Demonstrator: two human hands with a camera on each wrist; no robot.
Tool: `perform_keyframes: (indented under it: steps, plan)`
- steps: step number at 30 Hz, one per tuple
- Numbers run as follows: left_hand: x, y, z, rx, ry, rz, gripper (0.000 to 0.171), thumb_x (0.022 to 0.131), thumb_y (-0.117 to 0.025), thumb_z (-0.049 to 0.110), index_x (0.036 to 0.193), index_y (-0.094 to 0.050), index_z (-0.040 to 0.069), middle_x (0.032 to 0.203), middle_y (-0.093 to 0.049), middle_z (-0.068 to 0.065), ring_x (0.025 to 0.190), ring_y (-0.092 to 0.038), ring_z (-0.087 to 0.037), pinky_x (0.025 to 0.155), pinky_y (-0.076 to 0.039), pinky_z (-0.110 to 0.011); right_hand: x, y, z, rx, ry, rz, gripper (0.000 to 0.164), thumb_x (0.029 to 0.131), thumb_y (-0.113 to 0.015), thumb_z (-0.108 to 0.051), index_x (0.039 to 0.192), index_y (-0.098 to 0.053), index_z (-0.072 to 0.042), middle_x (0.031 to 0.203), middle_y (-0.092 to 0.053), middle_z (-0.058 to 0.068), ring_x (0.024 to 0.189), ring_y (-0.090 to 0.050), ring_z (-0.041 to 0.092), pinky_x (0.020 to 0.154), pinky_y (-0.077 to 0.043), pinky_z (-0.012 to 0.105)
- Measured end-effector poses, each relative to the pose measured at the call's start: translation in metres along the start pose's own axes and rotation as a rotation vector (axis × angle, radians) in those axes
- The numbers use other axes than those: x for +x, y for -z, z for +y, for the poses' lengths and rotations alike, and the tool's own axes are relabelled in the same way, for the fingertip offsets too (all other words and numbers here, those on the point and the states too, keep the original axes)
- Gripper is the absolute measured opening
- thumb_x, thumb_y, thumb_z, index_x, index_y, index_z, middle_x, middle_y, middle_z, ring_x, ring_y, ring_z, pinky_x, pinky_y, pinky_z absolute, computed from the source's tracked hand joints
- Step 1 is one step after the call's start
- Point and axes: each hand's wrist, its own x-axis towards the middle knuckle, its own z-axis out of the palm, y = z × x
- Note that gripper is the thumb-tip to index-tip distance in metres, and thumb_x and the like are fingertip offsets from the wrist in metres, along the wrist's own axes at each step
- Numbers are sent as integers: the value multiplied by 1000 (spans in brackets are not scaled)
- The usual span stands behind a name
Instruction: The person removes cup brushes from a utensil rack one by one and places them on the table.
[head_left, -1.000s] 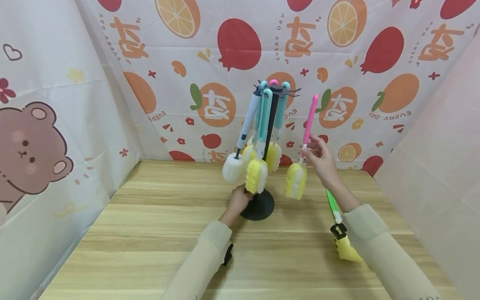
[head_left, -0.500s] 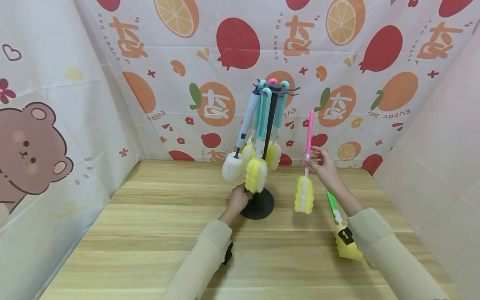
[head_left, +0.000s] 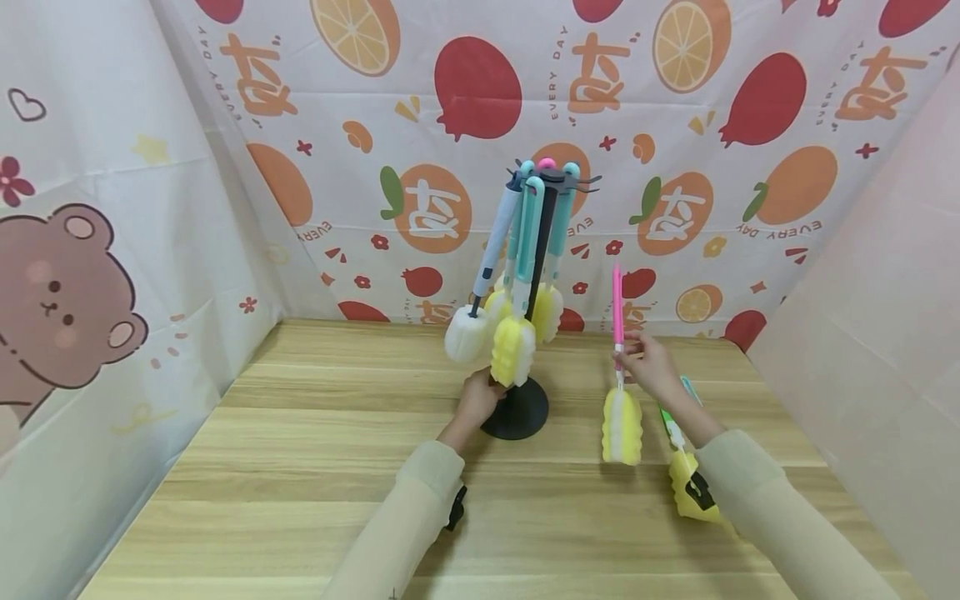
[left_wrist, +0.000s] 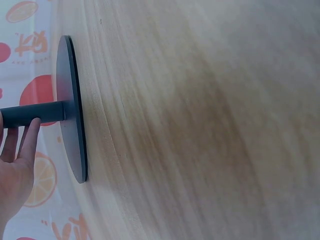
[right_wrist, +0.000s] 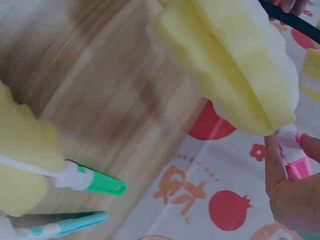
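Observation:
My right hand [head_left: 651, 364] pinches a pink-handled sponge bottle brush [head_left: 622, 427] by its white neck. The brush hangs upright over the table, its yellow-and-white sponge head [right_wrist: 235, 60] downward. My left hand [head_left: 477, 402] grips the black pole [left_wrist: 47, 113] of a brush stand, just above its round base [head_left: 517, 421]. From the stand's hooks hang several brushes, among them a teal-handled brush [head_left: 528, 242] in front and a blue-grey brush [head_left: 497, 242] with a white head. A pink tip shows behind the hooks; the rest of it is hidden.
On the table's right side lie a green-handled sponge brush [right_wrist: 100, 181] and a light-blue-handled brush [right_wrist: 75, 225], partly covered by my right forearm in the head view. Fruit-print cloth [head_left: 480, 92] walls the back of the wooden table [head_left: 315, 467].
The right hand has carried the pink brush downward and slightly right, away from the stand. My left hand and the stand stay where they were.

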Motion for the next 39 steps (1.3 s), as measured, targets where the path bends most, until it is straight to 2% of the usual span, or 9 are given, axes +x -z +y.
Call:
perform_keyframes:
  steps: [6,13,20,25,28,33,39]
  plan:
    - [0,0,0,-15,5,-3,22,97,-59,2,115,-63,-8,111,-68,-26,101,-68,-37,83,-60,-38,-1,-4,9,-10,-51,-26,46,96,-57,-2,137,-42,13,111,-59,31,77,-65,17,66,-62,32]
    - [-1,0,0,-24,2,2,21,97,-58,2,114,-64,-8,110,-68,-25,101,-68,-37,82,-61,-37,-4,-5,18,-98,-138,-77,45,94,-60,-4,133,-44,15,100,-64,27,70,-62,13,64,-62,34]
    - [0,1,-1,-14,3,-1,20,97,-58,3,113,-64,-7,109,-69,-24,100,-69,-36,82,-61,-37,-7,-5,29,-166,-254,-148,42,96,-57,-8,130,-44,13,99,-64,23,66,-63,17,65,-61,34]
    - [0,0,0,-15,8,-3,20,97,-59,4,113,-65,-6,107,-69,-23,100,-68,-35,83,-60,-38,-6,-3,43,-252,-284,-200,39,96,-58,-9,122,-45,15,82,-62,16,56,-61,13,57,-59,29]
    - [1,1,-1,-14,6,-4,20,97,-59,4,113,-66,-6,107,-69,-22,101,-68,-35,83,-60,-38,-6,-3,50,-302,-310,-225,35,95,-58,-11,117,-48,15,79,-58,14,55,-59,12,54,-56,24]
    - [0,1,0,-13,0,-4,20,97,-58,2,113,-65,-6,107,-69,-23,100,-68,-36,82,-61,-38,-6,-6,58,-317,-344,-273,26,94,-60,-9,107,-54,13,81,-60,16,57,-61,14,56,-57,26]
    - [0,1,-1,-5,-6,-4,19,97,-58,2,111,-66,-7,104,-69,-23,98,-69,-36,82,-61,-38,-6,-10,63,-295,-374,-319,16,91,-60,-5,95,-55,9,74,-61,14,58,-62,16,56,-58,26]
